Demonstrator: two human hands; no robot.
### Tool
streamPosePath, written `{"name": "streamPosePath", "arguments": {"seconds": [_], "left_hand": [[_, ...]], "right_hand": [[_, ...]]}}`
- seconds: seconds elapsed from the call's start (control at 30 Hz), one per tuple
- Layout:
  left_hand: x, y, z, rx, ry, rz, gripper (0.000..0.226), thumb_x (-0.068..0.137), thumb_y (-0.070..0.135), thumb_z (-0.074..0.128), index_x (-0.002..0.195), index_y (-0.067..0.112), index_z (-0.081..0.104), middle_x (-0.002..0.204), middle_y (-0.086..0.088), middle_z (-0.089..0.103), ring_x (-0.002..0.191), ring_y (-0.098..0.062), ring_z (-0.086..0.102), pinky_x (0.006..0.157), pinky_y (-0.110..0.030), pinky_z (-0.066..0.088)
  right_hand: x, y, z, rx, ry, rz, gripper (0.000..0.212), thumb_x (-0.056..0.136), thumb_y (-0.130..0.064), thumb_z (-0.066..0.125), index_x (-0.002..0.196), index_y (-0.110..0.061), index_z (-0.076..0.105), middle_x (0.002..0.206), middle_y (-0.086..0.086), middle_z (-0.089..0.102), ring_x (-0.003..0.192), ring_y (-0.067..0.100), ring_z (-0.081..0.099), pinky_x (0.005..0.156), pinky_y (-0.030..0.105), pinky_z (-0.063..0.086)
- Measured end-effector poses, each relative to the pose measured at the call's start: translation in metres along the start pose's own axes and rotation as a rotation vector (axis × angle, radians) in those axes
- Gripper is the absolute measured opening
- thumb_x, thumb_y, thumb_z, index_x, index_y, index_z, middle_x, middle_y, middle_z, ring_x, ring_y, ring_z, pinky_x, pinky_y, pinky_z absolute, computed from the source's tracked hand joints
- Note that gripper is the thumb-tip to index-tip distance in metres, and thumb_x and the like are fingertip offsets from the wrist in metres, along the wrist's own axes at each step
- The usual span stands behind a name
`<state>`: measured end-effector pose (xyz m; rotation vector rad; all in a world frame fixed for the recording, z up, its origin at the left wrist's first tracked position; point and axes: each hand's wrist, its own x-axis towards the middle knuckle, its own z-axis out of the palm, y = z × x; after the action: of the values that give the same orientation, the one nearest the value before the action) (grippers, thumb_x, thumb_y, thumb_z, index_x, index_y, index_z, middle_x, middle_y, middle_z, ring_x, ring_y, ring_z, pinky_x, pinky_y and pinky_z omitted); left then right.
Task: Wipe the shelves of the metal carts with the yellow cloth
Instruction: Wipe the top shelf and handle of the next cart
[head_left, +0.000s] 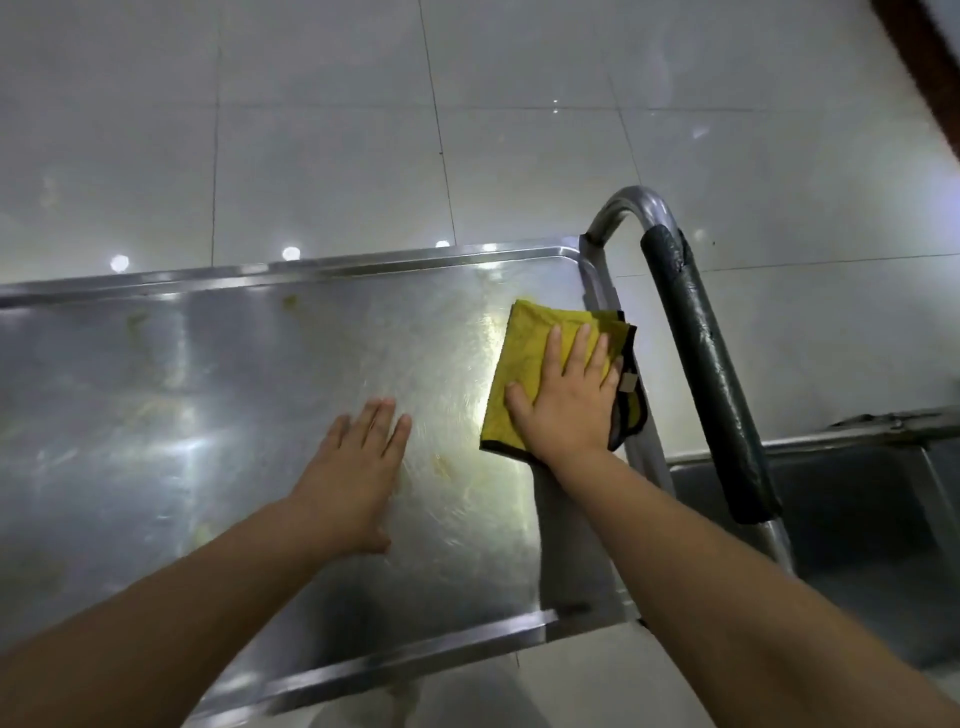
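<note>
The top shelf of a metal cart fills the lower left, shiny steel with faint yellowish smears. A folded yellow cloth with a dark edge lies flat near the shelf's right end. My right hand presses on the cloth with straight, spread fingers. My left hand rests flat on the bare steel, a little left of the cloth, fingers straight.
The cart's handle, a steel tube wrapped in black padding, arches just right of the cloth. A second metal cart's shelf sits lower at the right. Pale glossy floor tiles spread beyond the cart.
</note>
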<state>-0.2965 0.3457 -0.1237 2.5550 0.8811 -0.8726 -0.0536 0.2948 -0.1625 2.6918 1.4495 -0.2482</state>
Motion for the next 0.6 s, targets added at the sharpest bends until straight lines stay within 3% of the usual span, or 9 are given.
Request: {"name": "streamPosePath", "arguments": {"seconds": [0.17,0.3,0.6], "left_hand": [[0.008,-0.001,-0.007,-0.047,-0.032,-0.024,0.125,0.078,0.055,0.066,0.130,0.014,-0.040,0.137,-0.010,-0.047,0.136,-0.029,-0.035,0.116,-0.046,-0.012],[0.011,-0.002,-0.008,-0.050,-0.028,-0.021,0.121,0.080,0.053,0.063,0.135,0.014,-0.038,0.140,-0.011,-0.045,0.134,-0.028,-0.038,0.111,-0.042,-0.021],[-0.006,-0.017,0.008,-0.038,-0.066,-0.034,0.127,0.077,0.059,0.062,0.130,0.011,-0.043,0.131,-0.011,-0.054,0.129,-0.029,-0.045,0.113,-0.044,-0.021]], "right_hand": [[0.075,-0.012,-0.013,-0.009,-0.024,-0.093,0.084,0.090,-0.063,0.027,0.154,-0.016,0.000,0.159,0.020,-0.006,0.146,0.038,-0.011,0.117,0.054,-0.003],[0.116,-0.022,-0.019,-0.047,-0.022,-0.203,0.084,0.091,-0.064,0.025,0.154,-0.018,-0.005,0.159,0.018,-0.011,0.145,0.037,-0.016,0.117,0.053,-0.006],[0.092,-0.036,-0.013,-0.143,-0.054,-0.473,0.081,0.087,-0.071,0.014,0.152,-0.029,-0.009,0.159,0.014,-0.014,0.145,0.037,-0.018,0.117,0.054,-0.008]]}}
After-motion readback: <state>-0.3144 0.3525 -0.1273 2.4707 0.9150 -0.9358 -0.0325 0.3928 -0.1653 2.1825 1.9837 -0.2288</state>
